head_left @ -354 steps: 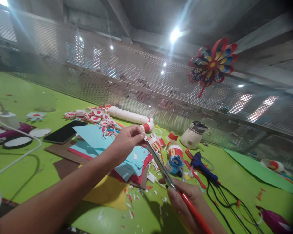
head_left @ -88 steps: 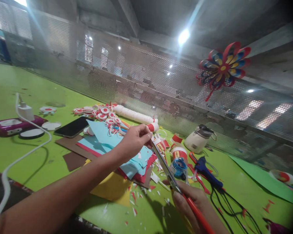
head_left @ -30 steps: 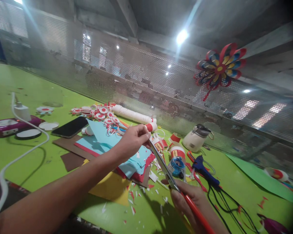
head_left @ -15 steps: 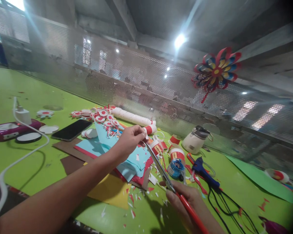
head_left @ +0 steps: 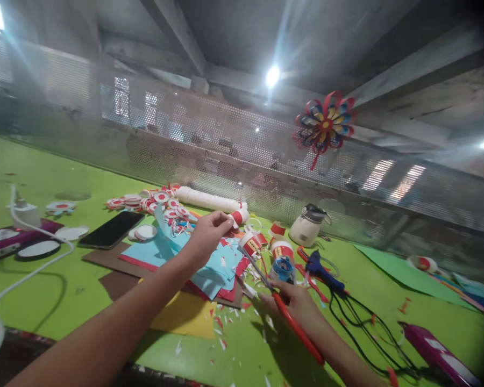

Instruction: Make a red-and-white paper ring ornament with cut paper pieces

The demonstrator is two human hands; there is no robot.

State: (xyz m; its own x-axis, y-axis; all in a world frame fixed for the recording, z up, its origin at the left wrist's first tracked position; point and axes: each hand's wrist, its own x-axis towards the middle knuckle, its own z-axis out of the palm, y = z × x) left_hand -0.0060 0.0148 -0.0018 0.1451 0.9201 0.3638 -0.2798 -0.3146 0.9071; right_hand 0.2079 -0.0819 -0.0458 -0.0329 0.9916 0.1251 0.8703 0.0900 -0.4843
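Note:
My left hand point(head_left: 210, 234) is closed in a pinch above the light-blue paper sheets point(head_left: 141, 257). Whatever sits between its fingertips is too small to make out. Just beyond those fingertips lies a red-and-white paper cup piece point(head_left: 239, 216). My right hand point(head_left: 300, 309) grips scissors point(head_left: 292, 317) by their red handles, with the blades pointing up and left, apart from the left hand. Cut red-and-white paper cups point(head_left: 282, 248) stand beyond the blades, behind a blue tape roll point(head_left: 283, 270). Small paper scraps point(head_left: 226, 322) litter the green table point(head_left: 250, 365) below.
A blue glue gun point(head_left: 322, 271) with a black cord lies on the right, near a white jug point(head_left: 306, 226). Red-and-white paper discs point(head_left: 161, 199) are heaped at the back, left of a long white roll point(head_left: 210, 199). A phone point(head_left: 111, 229) lies on the left.
The scissors have drawn back from my left fingertips, down and to the right, with my right hand. My left hand keeps its pinch. The whole view has turned slightly to the right.

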